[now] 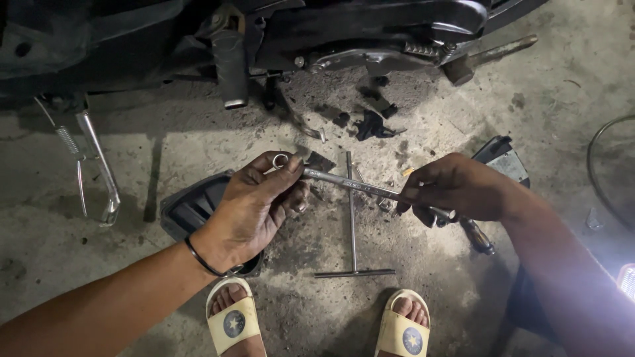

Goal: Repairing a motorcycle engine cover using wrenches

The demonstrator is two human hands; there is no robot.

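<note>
Left hand (261, 201) pinches ring end of the ring spanner (357, 185), right hand (456, 188) grips its shaft — held level between both; T-handle wrench (352, 225) lies on concrete floor (165, 132) below.

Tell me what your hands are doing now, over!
Left hand and right hand both gripping one wrench, ring end at left fingers. T-bar tool lying on floor beneath. Nothing blocking.
</note>
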